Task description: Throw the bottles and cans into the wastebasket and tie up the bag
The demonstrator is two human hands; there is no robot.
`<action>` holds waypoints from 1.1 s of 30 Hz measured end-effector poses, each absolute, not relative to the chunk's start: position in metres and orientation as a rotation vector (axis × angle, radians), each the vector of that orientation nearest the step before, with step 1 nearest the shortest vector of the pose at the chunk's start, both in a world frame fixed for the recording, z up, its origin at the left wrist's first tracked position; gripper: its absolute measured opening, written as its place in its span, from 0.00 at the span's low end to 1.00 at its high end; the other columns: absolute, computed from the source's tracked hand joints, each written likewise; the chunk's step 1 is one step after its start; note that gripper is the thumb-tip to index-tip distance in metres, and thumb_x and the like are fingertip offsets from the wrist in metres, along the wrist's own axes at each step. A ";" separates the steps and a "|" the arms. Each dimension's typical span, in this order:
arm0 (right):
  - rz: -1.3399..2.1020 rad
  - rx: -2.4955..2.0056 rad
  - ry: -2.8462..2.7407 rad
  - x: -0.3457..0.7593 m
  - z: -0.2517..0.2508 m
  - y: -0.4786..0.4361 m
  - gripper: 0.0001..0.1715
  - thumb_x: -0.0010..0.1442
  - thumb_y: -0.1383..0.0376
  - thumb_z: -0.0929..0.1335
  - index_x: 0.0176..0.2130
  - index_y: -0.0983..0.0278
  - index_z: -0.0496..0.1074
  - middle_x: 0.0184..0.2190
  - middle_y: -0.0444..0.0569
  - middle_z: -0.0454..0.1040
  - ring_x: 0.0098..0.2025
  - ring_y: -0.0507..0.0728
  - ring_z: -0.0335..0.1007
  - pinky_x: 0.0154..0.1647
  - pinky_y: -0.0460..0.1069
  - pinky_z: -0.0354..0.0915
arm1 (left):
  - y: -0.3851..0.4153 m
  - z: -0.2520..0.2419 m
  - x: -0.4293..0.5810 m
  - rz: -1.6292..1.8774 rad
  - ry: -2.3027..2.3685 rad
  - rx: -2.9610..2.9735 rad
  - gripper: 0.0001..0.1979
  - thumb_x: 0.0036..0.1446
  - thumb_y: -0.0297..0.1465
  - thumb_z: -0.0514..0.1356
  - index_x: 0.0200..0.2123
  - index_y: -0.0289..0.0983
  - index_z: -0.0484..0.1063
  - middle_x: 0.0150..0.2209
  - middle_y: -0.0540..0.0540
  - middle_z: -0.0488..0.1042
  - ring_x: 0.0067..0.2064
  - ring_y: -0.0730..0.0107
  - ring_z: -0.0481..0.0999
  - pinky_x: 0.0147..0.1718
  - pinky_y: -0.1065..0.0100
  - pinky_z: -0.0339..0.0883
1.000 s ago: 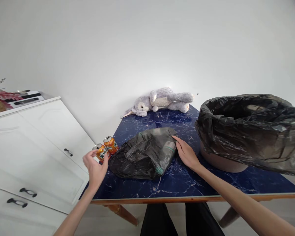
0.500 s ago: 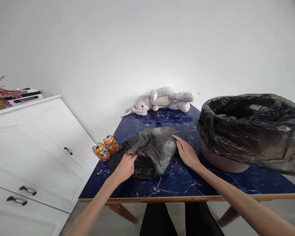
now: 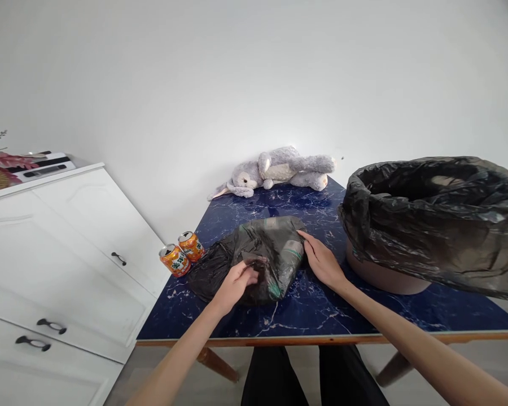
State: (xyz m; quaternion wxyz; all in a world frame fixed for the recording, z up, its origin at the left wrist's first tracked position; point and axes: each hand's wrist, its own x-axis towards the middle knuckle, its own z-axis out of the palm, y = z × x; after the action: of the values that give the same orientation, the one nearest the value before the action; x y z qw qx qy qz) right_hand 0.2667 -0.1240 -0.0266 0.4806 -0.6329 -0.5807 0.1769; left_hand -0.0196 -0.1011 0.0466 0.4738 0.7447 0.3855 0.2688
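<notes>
A black plastic bag (image 3: 220, 262) lies on the dark blue marbled table in front of me. Things with pale and green bands, perhaps bottles or cans, show through its thin film on the right side. My left hand (image 3: 234, 285) has its fingers curled at the middle of the bag, with film gripped at the fingertips. At the bag's upper right edge, my right hand (image 3: 322, 264) pinches the film, its palm low beside the bag. Two orange drink cans (image 3: 176, 261) stand upright just left of the bag.
To the right stands a bin (image 3: 387, 277) lined with a large black bag (image 3: 440, 225) folded over its rim. A grey plush rabbit (image 3: 279, 168) lies on its side along the wall. White cabinets (image 3: 80, 254) are at the left, and the table's wooden edge (image 3: 330, 340) is nearest me.
My left hand has moved right and slightly up over the bag, spreading film across its middle. The right hand stays almost in place at the bag's edge.
</notes>
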 end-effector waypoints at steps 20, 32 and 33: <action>0.442 -1.559 -1.416 0.266 -0.023 -0.126 0.33 0.77 0.50 0.52 0.73 0.51 0.63 0.69 0.51 0.70 0.69 0.68 0.68 0.66 0.66 0.68 | -0.143 0.047 -0.003 0.616 0.980 1.892 0.27 0.54 0.32 0.72 0.57 0.38 0.78 0.47 0.39 0.81 0.37 0.61 0.82 0.35 0.66 0.77; 0.464 -1.564 -1.410 0.265 -0.021 -0.127 0.34 0.77 0.49 0.52 0.74 0.51 0.62 0.71 0.52 0.68 0.70 0.69 0.67 0.66 0.66 0.68 | -0.148 0.053 -0.002 0.492 0.986 2.274 0.17 0.60 0.25 0.61 0.50 0.42 0.83 0.49 0.41 0.79 0.46 0.56 0.80 0.46 0.63 0.74; 0.466 -1.565 -1.408 0.265 -0.021 -0.127 0.34 0.77 0.49 0.52 0.74 0.51 0.62 0.71 0.52 0.68 0.70 0.69 0.66 0.66 0.66 0.67 | -0.149 0.054 -0.002 0.487 0.972 2.290 0.18 0.61 0.25 0.60 0.51 0.42 0.82 0.50 0.40 0.79 0.48 0.56 0.80 0.48 0.63 0.73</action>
State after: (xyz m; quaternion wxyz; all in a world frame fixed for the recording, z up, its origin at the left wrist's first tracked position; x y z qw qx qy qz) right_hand 0.2652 -0.1268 -0.0206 0.4731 -0.6395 -0.5752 0.1906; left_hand -0.0017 -0.1492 0.0539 0.2985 0.8622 0.3658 0.1834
